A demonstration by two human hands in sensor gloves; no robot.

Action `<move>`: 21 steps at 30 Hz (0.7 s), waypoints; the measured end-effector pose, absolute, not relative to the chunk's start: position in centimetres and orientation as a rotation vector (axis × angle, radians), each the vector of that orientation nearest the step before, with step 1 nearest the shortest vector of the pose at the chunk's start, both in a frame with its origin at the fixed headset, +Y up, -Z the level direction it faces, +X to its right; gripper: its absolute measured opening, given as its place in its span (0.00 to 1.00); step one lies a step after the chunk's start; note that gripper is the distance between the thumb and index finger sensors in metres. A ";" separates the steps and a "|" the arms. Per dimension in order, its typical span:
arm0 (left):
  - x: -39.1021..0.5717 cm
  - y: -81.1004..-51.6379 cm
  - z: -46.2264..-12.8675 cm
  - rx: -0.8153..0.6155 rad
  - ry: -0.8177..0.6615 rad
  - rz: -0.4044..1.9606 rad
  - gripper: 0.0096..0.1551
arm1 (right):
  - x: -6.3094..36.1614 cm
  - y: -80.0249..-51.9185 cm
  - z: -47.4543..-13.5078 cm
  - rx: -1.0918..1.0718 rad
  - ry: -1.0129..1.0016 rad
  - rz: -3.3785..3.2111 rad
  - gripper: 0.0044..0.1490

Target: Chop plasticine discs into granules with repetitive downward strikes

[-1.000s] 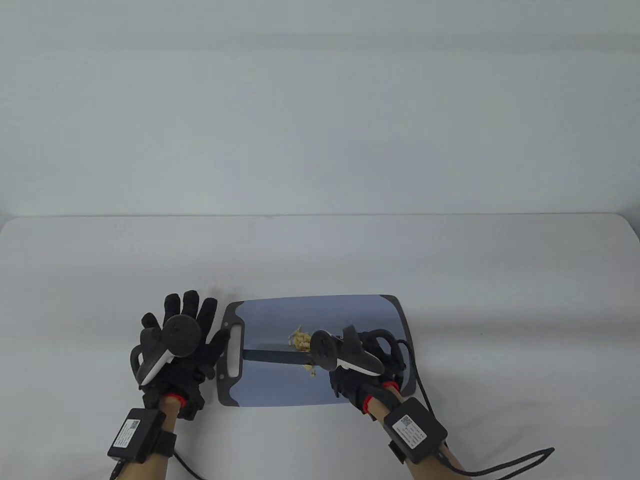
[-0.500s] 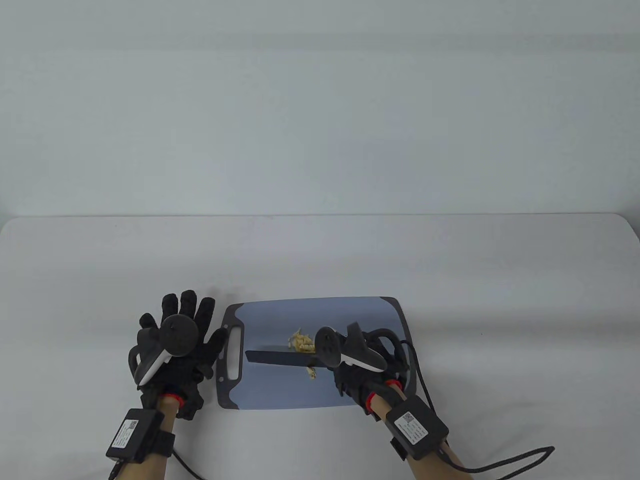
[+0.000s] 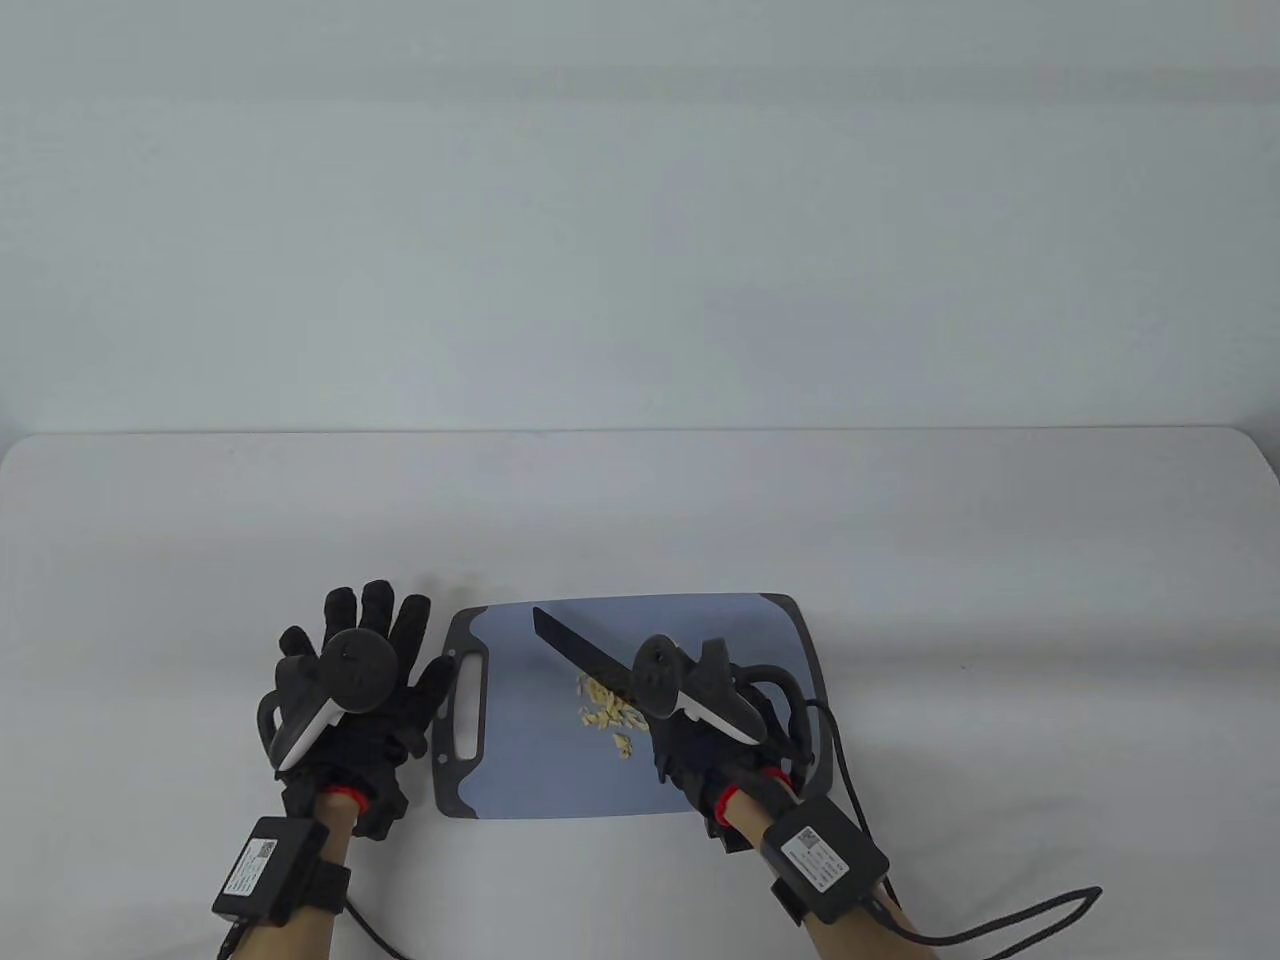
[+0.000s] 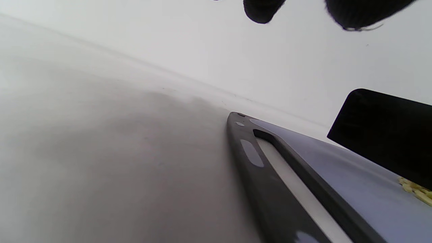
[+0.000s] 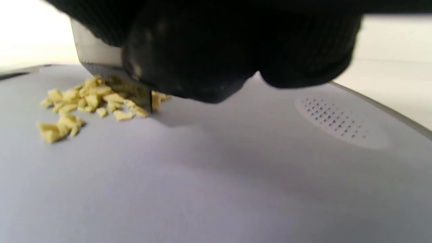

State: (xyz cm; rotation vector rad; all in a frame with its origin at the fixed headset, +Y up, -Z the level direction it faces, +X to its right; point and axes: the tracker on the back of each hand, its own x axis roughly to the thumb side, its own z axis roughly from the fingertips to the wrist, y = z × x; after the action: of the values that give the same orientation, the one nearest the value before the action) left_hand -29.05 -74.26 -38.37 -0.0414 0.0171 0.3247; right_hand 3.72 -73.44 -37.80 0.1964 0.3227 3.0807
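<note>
Pale yellow plasticine bits [image 3: 607,712] lie mid grey-blue plastic chopping board [image 3: 700,620], mostly chopped small; finer chopping likely remains. Right hand [image 3: 700,740] clenches black flat-bladed knife [image 3: 580,650], tip toward 10 o'clock. Left hand [image 3: 350,690] lies spread flat, empty, at board's 9 o'clock.

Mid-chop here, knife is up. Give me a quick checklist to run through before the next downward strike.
1. Right hand grips the knife: ok.
2. Blade lifted off the board, tip angled up to the far left: ok.
3. Plasticine pieces gathered on the cutting board, by the blade's heel: ok.
4. Left hand rests flat on the table, beside the board's handle end, away from the blade: ok.
5. Pieces fine enough to count as granules: cannot tell.
</note>
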 end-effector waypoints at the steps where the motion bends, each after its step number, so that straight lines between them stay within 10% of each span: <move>1: -29.1 -74.3 -38.4 -0.042 0.018 0.326 0.48 | 3.4 -73.9 -37.9 0.182 0.390 3.069 0.29; 21: -28.7 -74.2 -38.4 -0.039 0.009 0.320 0.48 | 3.6 -73.1 -38.0 0.184 0.347 2.941 0.29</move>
State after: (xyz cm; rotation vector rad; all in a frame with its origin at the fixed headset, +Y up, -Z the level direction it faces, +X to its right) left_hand -28.70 -74.24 -38.39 -0.0386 0.0086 0.3199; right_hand 3.58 -73.07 -37.99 0.1838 0.3472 2.9409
